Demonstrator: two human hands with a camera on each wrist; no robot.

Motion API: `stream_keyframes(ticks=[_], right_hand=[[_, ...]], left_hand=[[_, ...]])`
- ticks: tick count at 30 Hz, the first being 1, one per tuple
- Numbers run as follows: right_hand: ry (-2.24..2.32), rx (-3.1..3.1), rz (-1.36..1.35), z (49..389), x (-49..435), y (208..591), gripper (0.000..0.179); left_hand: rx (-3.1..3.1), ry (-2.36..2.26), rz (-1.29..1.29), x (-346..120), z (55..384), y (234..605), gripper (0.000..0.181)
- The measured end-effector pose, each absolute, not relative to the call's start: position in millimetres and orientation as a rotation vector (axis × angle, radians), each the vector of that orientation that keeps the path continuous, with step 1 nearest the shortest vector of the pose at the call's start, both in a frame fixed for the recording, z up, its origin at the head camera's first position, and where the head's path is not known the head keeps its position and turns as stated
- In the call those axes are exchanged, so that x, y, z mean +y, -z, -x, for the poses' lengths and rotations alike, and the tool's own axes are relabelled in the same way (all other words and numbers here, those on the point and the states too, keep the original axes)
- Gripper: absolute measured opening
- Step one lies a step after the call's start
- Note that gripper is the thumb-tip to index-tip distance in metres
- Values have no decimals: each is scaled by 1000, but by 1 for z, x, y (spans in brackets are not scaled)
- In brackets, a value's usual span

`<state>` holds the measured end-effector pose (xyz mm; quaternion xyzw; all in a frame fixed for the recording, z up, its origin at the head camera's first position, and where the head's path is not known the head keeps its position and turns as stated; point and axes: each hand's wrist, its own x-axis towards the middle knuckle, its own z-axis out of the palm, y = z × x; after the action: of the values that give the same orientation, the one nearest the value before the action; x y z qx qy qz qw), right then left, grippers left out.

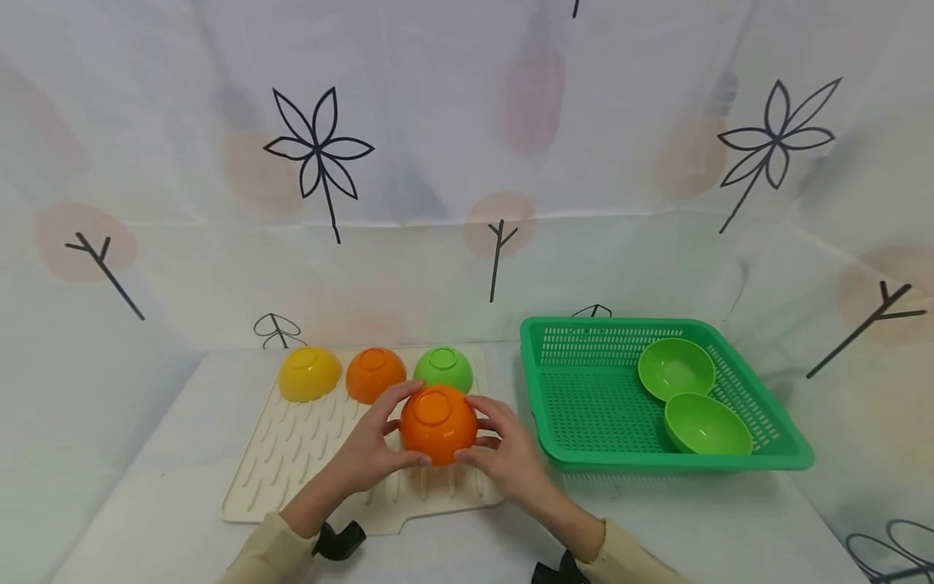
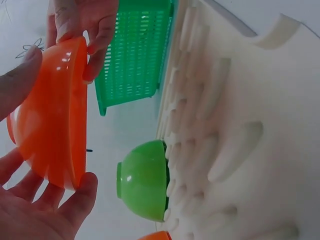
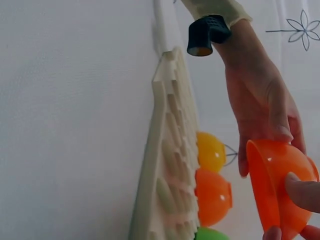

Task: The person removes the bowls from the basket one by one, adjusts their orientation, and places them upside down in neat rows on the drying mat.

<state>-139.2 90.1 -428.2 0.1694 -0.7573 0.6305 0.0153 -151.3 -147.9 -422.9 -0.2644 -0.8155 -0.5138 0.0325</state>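
An orange bowl (image 1: 438,430) is held upside down between both hands, raised above a cream ribbed drying mat (image 1: 292,462). The left hand (image 1: 370,448) grips its left side, fingers spread over the wall and thumb at the rim. On the opposite side the right hand (image 1: 516,456) pinches it the same way. The left wrist view shows a gap between the bowl (image 2: 55,115) and the mat (image 2: 285,150). Behind it, a yellow bowl (image 1: 310,375), another orange bowl (image 1: 375,376) and a light green bowl (image 1: 443,369) sit upside down along the mat's far edge.
To the right stands a green plastic basket (image 1: 598,461) with mesh walls. Inside, at its right side, lie two light green bowls, one farther back (image 1: 675,369) and one nearer (image 1: 708,426). A patterned cloth (image 1: 438,162) hangs behind the white table surface (image 1: 168,462).
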Motion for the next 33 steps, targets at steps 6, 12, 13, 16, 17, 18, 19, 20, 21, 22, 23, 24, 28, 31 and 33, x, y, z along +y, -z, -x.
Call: stream_keyframes(ticks=[6, 12, 13, 16, 17, 18, 19, 20, 21, 22, 23, 24, 28, 31, 33], right_hand=[[-1980, -2359, -567, 142, 77, 436, 68], [-2000, -2354, -604, 146, 60, 445, 66], [-2006, -2345, -612, 147, 56, 445, 66], [-2011, -2348, -617, 148, 45, 448, 65], [-2022, -2346, -617, 148, 40, 448, 65], [-2032, -2345, -617, 149, 36, 450, 65], [-2042, -2342, -619, 149, 32, 451, 65], [-2043, -2353, -610, 150, 28, 452, 65], [-2048, -2357, -608, 150, 24, 453, 64], [-2052, -2362, -604, 151, 20, 454, 64], [-2055, -2371, -595, 151, 16, 455, 64], [-2051, -2381, -588, 151, 12, 457, 63], [-2047, -2421, -553, 151, -2, 461, 61], [-2052, -2429, -545, 152, -13, 462, 61], [-2043, -2434, -550, 153, -21, 463, 61]], left_hand=[[-2602, 1548, 694, -159, 150, 424, 83], [-2650, 1485, 642, -177, 149, 426, 84], [-2654, 1483, 636, -180, 149, 427, 84], [-2673, 1479, 605, -191, 148, 428, 84], [-2680, 1481, 592, -195, 148, 429, 84], [-2687, 1482, 575, -199, 147, 430, 84], [-2695, 1482, 552, -203, 147, 431, 84], [-2702, 1477, 535, -207, 146, 432, 84], [-2709, 1474, 517, -210, 145, 433, 84], [-2716, 1466, 503, -214, 144, 434, 83], [-2723, 1457, 487, -217, 144, 435, 83], [-2730, 1451, 471, -220, 143, 435, 83], [-2738, 1438, 448, -232, 139, 438, 81], [-2732, 1421, 443, -241, 137, 440, 80], [-2730, 1392, 436, -248, 137, 442, 80]])
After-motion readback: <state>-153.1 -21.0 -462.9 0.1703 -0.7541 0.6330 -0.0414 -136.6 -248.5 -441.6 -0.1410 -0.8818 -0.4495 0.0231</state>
